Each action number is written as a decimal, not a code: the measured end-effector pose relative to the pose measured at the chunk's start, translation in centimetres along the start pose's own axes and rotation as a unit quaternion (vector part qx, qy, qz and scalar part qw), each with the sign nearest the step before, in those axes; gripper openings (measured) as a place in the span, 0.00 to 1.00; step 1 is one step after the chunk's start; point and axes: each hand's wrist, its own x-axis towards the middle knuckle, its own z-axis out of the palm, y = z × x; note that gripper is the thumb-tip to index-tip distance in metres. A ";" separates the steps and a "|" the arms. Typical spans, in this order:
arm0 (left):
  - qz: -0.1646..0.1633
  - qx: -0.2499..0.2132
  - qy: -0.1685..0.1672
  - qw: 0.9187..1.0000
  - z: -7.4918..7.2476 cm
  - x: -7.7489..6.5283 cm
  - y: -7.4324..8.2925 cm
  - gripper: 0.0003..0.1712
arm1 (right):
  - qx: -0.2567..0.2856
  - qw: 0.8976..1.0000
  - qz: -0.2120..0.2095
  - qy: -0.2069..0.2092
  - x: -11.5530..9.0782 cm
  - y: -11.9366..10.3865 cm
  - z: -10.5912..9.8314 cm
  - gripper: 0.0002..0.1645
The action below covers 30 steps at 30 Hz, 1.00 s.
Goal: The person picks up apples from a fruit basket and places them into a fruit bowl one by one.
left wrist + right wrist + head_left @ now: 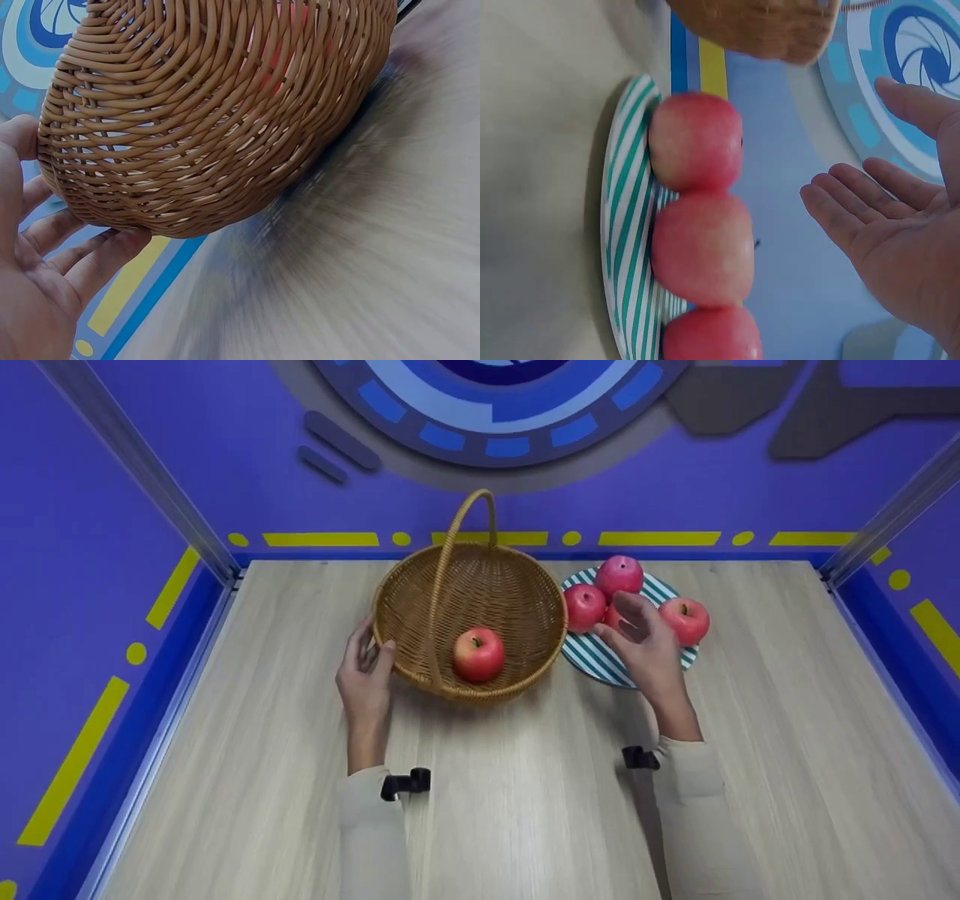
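Observation:
A brown wicker basket with an arched handle stands at the middle back of the table, with one red apple inside. At its left edge my left hand holds it, thumb by the rim and fingers against the woven side. To the right, my right hand hovers over a green-and-white striped plate, fingers spread and nothing in them. Several red apples lie on that plate, among them a rear apple, a left apple and a right apple. Another is partly hidden behind the hand.
The pale wooden table is bounded by a blue patterned back wall and side walls. The basket and plate sit close together. Its handle rises above the basket's opening.

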 end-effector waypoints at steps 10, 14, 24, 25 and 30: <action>0.006 0.002 0.000 1.000 0.0 0.1 -0.1 0.28 | 0.020 0.997 -0.073 -0.030 0.1 -1.8 2.0 0.36; 0.009 0.013 -0.001 1.000 -0.1 0.0 -0.2 0.29 | -0.024 0.993 -0.097 -0.060 0.3 -2.8 2.6 0.37; 0.003 0.010 0.003 1.000 -0.1 -0.1 0.0 0.29 | -0.082 0.980 -0.094 -0.152 1.0 -4.2 4.8 0.40; 0.000 0.009 0.003 1.000 -0.1 -0.1 0.1 0.29 | -0.089 0.979 -0.096 -0.157 1.0 -4.3 5.0 0.40; -0.002 0.005 -0.001 1.000 -0.1 -0.1 0.2 0.29 | -0.125 0.970 -0.108 -0.177 1.4 -4.7 6.2 0.40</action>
